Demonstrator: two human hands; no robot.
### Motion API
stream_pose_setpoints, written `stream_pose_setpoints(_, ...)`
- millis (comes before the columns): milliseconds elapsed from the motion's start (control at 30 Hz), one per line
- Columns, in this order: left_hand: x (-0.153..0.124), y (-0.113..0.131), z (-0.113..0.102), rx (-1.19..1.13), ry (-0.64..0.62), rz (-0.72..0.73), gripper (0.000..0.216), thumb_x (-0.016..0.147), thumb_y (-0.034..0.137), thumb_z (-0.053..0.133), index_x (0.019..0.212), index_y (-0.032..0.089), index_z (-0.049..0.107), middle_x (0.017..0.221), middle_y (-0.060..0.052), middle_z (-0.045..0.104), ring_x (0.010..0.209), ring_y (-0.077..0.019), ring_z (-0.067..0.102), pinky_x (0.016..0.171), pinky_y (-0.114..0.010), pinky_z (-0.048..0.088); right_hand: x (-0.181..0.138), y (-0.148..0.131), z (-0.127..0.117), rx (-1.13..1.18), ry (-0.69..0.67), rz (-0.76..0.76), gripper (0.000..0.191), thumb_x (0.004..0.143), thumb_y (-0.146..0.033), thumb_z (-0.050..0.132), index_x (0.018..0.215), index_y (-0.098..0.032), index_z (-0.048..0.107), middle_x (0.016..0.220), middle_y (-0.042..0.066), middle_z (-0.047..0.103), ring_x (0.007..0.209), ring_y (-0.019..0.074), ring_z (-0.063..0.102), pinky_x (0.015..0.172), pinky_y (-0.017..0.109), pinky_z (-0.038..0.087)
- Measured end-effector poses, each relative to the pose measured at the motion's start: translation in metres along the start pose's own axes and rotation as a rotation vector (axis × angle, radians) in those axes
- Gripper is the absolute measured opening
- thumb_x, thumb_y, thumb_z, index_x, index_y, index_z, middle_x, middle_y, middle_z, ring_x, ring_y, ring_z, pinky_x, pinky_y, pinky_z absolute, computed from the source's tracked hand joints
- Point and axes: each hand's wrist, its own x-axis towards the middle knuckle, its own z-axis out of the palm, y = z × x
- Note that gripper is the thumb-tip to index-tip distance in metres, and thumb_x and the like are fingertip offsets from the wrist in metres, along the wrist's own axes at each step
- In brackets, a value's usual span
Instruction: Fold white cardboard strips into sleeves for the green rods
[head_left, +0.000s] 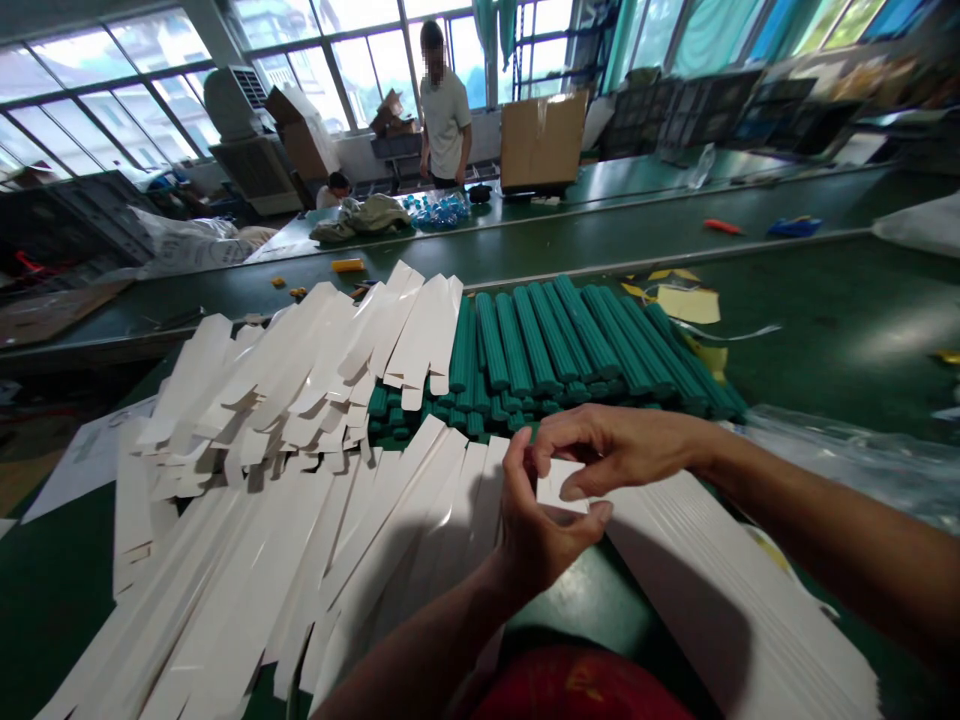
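Between my two hands is the end of a white carton (pixel 559 484), seen nearly end-on. My left hand (pixel 536 525) wraps round its left and lower sides. From the right, my right hand (pixel 611 450) has its fingers curled over the end, the thumb pressed on the white panel. Most of the carton's length is hidden behind my hands. Just beyond them lies a pile of green ribbed rods (pixel 555 340). On the left, many white cartons (pixel 300 370) lie heaped with end flaps sticking out. A stack of flat white carton blanks (pixel 697 580) lies under my right forearm.
Clear plastic film (pixel 847 460) lies at the right, near yellow scraps (pixel 688 303). Across the green bench stand a large cardboard box (pixel 543 142) and a person in a light shirt (pixel 445 115). A red-handled tool (pixel 722 227) lies far right.
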Motion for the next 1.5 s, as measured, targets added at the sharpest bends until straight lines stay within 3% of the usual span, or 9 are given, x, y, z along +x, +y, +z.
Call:
stream_pose_setpoints(167,0.001,-0.001,0.001,0.033,0.022,0.102,0.101,0.055,0.021,0.084,0.140,0.014,0.031,0.121,-0.014,0.060,0.109,-0.0276,0.064,0.094,-0.041,0.056,0.004,0.003,-0.002,0.048,-0.079,0.017,0.013,0.081,-0.018,0.065,0.090,-0.013,0.058,0.087,0.000,0.057,0.073,0.0081,0.047,0.066,0.019,0.036)
stream_pose_setpoints(333,0.002,-0.001,0.004,0.026,0.020,0.096,0.097,0.059,0.023,0.082,0.140,0.012,0.031,0.120,-0.016,0.060,0.108,-0.0278,0.065,0.093,-0.041,0.057,0.008,0.001,-0.002,0.164,-0.060,0.060,0.016,0.074,-0.011,0.063,0.081,-0.015,0.049,0.086,-0.001,0.056,0.072,0.0075,0.046,0.065,0.018,0.037)
stream_pose_setpoints(567,0.004,0.000,0.007,-0.081,0.019,0.139,0.092,0.065,0.017,0.078,0.142,0.010,0.027,0.128,-0.019,0.057,0.119,-0.0279,0.061,0.100,-0.038,0.054,0.008,-0.010,-0.001,-0.170,0.006,0.184,0.025,0.067,-0.007,0.061,0.084,-0.018,0.045,0.073,-0.007,0.048,0.062,0.0065,0.038,0.055,0.019,0.027)
stream_pose_setpoints(733,0.003,0.001,0.008,-0.039,0.068,0.185,0.093,0.063,0.015,0.079,0.142,0.011,0.029,0.127,-0.019,0.058,0.117,-0.0288,0.063,0.099,-0.040,0.055,0.009,-0.023,0.001,-0.344,0.000,0.285,0.022,0.068,-0.009,0.061,0.071,-0.019,0.042,0.066,-0.006,0.046,0.059,0.0071,0.038,0.052,0.022,0.024)
stream_pose_setpoints(1167,0.000,-0.002,0.009,0.049,0.074,0.197,0.098,0.060,0.017,0.081,0.143,0.011,0.029,0.131,-0.023,0.054,0.122,-0.0341,0.059,0.099,-0.044,0.055,0.008,-0.033,0.007,-0.528,0.004,0.285,0.008,0.071,-0.007,0.055,0.072,-0.015,0.053,0.080,0.004,0.059,0.066,0.0111,0.047,0.058,0.024,0.028)
stream_pose_setpoints(1333,-0.003,-0.005,0.009,-0.012,0.046,0.094,0.098,0.062,0.018,0.081,0.143,0.014,0.027,0.129,-0.021,0.055,0.120,-0.0331,0.060,0.098,-0.046,0.055,0.003,-0.025,0.002,-0.388,0.057,0.264,0.015,0.081,-0.015,0.054,0.069,-0.016,0.046,0.072,0.000,0.051,0.062,0.0089,0.042,0.057,0.023,0.030)
stream_pose_setpoints(1500,-0.003,-0.008,0.007,-0.089,-0.007,0.019,0.104,0.060,0.021,0.083,0.144,0.017,0.021,0.119,-0.015,0.059,0.103,-0.0258,0.067,0.089,-0.040,0.058,-0.002,-0.005,0.006,0.090,0.100,0.330,0.023,0.084,-0.033,0.060,0.076,-0.017,0.046,0.066,-0.004,0.047,0.059,0.0080,0.045,0.053,0.020,0.034)
